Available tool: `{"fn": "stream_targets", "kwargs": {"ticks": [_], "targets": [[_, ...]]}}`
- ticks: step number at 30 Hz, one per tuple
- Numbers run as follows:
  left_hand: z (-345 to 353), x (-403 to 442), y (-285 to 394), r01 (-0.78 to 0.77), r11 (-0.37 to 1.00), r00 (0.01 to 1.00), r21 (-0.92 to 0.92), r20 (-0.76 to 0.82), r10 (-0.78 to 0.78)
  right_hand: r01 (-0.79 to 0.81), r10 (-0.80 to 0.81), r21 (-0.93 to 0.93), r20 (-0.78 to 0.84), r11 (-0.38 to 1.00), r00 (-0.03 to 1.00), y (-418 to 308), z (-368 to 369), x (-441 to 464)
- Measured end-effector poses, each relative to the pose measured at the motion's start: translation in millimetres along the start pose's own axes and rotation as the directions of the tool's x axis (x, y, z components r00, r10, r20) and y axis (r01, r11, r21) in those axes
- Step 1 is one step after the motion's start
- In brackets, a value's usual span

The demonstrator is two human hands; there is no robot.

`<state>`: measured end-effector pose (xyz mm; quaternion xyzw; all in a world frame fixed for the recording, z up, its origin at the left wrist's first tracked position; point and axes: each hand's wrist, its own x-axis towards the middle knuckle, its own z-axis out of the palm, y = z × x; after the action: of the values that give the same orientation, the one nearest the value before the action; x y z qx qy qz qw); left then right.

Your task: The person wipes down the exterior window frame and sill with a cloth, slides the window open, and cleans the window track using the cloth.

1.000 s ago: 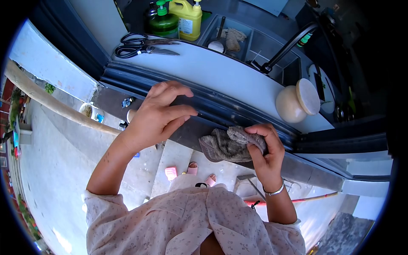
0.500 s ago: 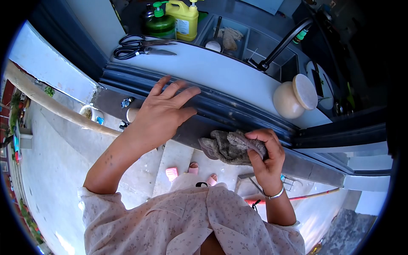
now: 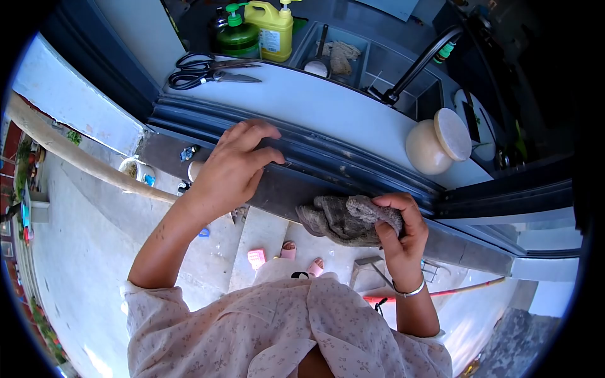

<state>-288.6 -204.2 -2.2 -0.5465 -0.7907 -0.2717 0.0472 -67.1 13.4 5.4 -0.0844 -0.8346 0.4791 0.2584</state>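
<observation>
A crumpled, dirty grey cloth (image 3: 350,220) is pinched between the thumb and fingers of my right hand (image 3: 403,230), over the outer ledge below the window. My left hand (image 3: 236,160) is at the dark window track (image 3: 328,154), its fingers bent and apart with nothing in them. Whether its fingertips touch the track, I cannot tell. The track's grooves run along the outer side of the white sill (image 3: 315,104).
Two pairs of scissors (image 3: 211,70) and a cream round jar (image 3: 428,148) with a tilted lid sit on the sill. Beyond it are a green pump bottle (image 3: 238,38), a yellow jug (image 3: 271,31), a sink (image 3: 334,47) and a black faucet (image 3: 416,66).
My left hand has drawn back a little to the left, its fingers curling more. The right hand has shifted slightly right and down with the cloth.
</observation>
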Motion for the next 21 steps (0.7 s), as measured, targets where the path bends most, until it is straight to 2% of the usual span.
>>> {"fn": "stream_targets", "kwargs": {"ticks": [4, 6, 10, 13, 15, 19, 21], "targets": [[5, 1, -1, -0.015, 1.000, 1.000, 0.018, 0.010, 0.015, -0.039, 0.040, 0.029, -0.022, 0.999, 0.999, -1, -5, -3], [5, 4, -1, -0.101, 0.989, 0.994, 0.110, 0.040, 0.097, -0.060, 0.061, 0.017, -0.021, 0.998, 0.998, -2, -6, -4], [2, 8, 2, -0.133, 0.979, 0.991, 0.155, 0.038, 0.129, -0.061, 0.062, 0.012, -0.026, 0.998, 0.998, -3, -6, -6], [1, 12, -2, -0.077, 0.990, 0.997, 0.119, 0.009, 0.076, -0.067, 0.067, 0.016, -0.032, 0.998, 0.997, -2, -5, -7], [-2, 11, -4, -0.044, 0.999, 0.999, 0.016, 0.006, 0.044, -0.069, 0.070, 0.024, -0.045, 0.997, 0.997, -2, -5, -7], [-8, 14, -6, -0.036, 0.999, 0.999, 0.024, -0.012, 0.036, -0.065, 0.066, 0.019, -0.050, 0.998, 0.997, 2, -6, -6], [-9, 13, -7, -0.010, 0.999, 1.000, -0.047, 0.022, 0.011, -0.070, 0.071, 0.022, -0.054, 0.997, 0.996, 5, -6, -8]]}}
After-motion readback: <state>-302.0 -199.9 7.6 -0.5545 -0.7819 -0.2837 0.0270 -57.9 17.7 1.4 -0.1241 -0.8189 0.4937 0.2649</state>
